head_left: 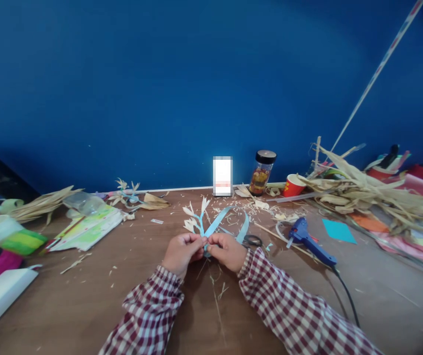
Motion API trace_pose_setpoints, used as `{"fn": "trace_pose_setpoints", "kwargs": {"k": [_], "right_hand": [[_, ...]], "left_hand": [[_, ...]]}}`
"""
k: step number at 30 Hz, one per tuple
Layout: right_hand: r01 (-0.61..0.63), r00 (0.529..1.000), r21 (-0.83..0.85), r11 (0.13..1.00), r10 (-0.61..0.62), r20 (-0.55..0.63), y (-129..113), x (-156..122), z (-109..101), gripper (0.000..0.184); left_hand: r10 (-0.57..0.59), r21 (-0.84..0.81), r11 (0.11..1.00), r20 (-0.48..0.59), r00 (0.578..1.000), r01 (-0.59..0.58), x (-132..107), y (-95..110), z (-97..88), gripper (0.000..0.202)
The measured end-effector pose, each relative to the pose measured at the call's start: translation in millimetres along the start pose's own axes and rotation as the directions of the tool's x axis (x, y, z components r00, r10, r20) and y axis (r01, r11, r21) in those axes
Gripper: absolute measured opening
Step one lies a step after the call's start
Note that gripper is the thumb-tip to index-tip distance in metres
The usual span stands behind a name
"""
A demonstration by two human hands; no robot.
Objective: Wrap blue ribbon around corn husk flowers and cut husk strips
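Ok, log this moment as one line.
left hand: pinching sprig base | right hand: pinching there too | ribbon: looped beyond hands | glue gun: on table, right of hands

The table point(140, 246) looks like smooth brown wood with a faint sheen. The flower sprig point(190, 226) has dry, papery petals; the ribbon point(217, 221) looks like smooth satin cloth. The sleeves point(285, 303) are matt woven cloth. Near the table's back edge stands a shiny, see-through jar point(259, 180), glass or plastic unclear. Toward the right edge lie rough, fibrous husks point(359, 185) and a smooth plastic glue gun point(314, 243); by the left edge, a smooth plastic power strip point(3, 304).
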State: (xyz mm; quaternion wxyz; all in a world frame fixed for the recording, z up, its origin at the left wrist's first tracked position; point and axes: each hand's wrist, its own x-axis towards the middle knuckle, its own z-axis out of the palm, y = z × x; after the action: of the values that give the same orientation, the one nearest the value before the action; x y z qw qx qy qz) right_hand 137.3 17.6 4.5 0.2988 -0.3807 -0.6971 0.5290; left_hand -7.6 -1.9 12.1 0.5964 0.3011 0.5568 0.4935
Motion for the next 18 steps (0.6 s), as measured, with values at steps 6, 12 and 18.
{"fn": "trace_pose_setpoints", "kwargs": {"k": [6, 12, 18], "right_hand": [[-0.042, 0.998, 0.146, 0.988, 0.033, 0.061, 5.1, 1.5, -3.0, 0.013], [-0.053, 0.995, 0.273, 0.961, 0.028, 0.092, 11.4, 2.9, -3.8, 0.02], [-0.089, 0.995, 0.317, 0.944, 0.07, 0.072, 9.1, 3.7, -0.5, 0.026]], "left_hand": [[-0.001, -0.063, 0.998, 0.053, 0.999, 0.004, -2.6, 3.2, 0.8, 0.027], [-0.028, -0.143, 0.989, 0.106, 0.994, 0.043, -3.6, 5.0, 1.2, 0.025], [-0.018, -0.162, 0.986, 0.049, 0.999, 0.026, -0.3, 3.3, 0.9, 0.03]]}}
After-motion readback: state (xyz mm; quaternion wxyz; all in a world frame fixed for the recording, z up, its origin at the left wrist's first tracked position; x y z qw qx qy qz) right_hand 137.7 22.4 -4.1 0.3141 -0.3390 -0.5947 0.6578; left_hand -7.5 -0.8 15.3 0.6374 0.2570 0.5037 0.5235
